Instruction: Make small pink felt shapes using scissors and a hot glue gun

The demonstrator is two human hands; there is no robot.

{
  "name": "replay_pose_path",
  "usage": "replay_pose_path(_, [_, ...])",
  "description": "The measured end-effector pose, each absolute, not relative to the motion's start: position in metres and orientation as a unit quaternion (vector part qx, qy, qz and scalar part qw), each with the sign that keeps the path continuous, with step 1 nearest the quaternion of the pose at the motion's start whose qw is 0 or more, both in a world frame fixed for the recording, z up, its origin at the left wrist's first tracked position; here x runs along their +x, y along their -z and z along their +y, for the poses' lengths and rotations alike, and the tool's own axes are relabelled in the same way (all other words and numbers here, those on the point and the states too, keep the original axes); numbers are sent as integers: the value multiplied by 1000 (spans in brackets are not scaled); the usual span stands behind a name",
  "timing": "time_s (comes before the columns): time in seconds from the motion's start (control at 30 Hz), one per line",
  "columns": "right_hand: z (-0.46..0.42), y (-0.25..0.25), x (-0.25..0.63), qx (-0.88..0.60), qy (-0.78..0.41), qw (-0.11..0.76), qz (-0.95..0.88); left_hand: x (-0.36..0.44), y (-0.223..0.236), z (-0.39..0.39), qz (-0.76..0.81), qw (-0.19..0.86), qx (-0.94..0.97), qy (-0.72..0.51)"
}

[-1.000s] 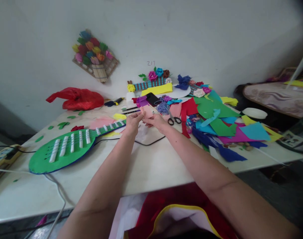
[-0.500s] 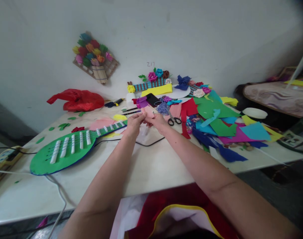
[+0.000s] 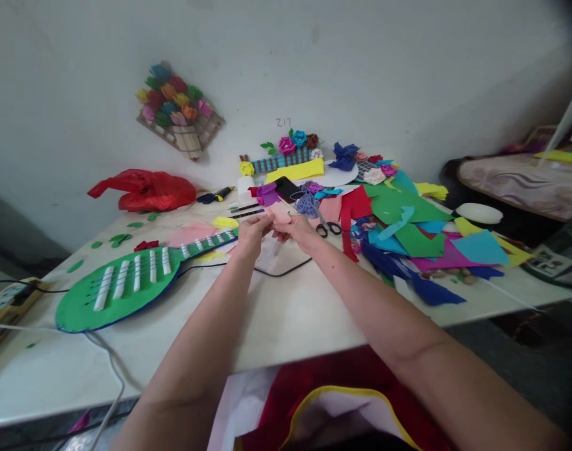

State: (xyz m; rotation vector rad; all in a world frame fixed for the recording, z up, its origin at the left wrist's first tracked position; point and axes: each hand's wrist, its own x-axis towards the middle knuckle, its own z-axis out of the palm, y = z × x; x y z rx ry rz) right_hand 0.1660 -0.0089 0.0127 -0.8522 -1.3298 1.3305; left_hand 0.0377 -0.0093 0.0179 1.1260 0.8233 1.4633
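Both my hands meet over the middle of the table, closed on a small piece of pale pink crepe paper (image 3: 280,213). My left hand (image 3: 254,229) pinches its left side, and my right hand (image 3: 301,232) grips the right side; some fingertips are hidden. Just right of my right hand lie black-handled scissors (image 3: 329,229). Behind the paper is a tangle of blue-grey yarn (image 3: 307,203), beside a dark phone (image 3: 287,188). To the left rests a green guitar-shaped cutout (image 3: 126,282) with white rolled strips across it, its neck reaching toward my left hand.
Coloured paper scraps (image 3: 421,235) pile up on the right. A red plastic bag (image 3: 156,190) lies at the back left, near a yellow-and-black cutter (image 3: 222,194). A black cable (image 3: 280,274) crosses the table below my hands. A power strip (image 3: 13,300) sits at the left edge.
My hands stay together on the pink paper, with only a slight shift of the fingers. The whole view has moved a little; nothing else differs.
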Motion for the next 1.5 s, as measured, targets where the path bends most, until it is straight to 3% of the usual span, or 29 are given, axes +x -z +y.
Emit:
replay_pose_path(0.37, [-11,-15,167,-374,-551,493,-560,21,-20,-7,358,522,518,-575])
replay_pose_path(0.83, [-12,-18,172,-347,-548,460,-607,23,-35,-16,333,454,547,-619])
replay_pose_path(0.93, [-6,-19,180,-431,-457,477,-615,20,-36,-14,341,454,517,-641])
replay_pose_path(1.0, [-3,-18,187,-515,-313,464,-650,17,-37,-12,353,453,505,-644])
replay_pose_path(1.1, [0,-16,195,-602,-75,375,-701,8,-37,-7,371,430,484,-665])
replay_pose_path(1.17, [-1,-15,198,-622,18,299,-723,0,-36,-3,377,411,451,-697])
replay_pose_path(1.27, [-2,-12,199,-643,61,213,-733,-12,-36,1,378,392,421,-725])
replay_pose_path(1.5, [-3,-6,191,-665,26,142,-733,-11,-28,3,395,396,414,-718])
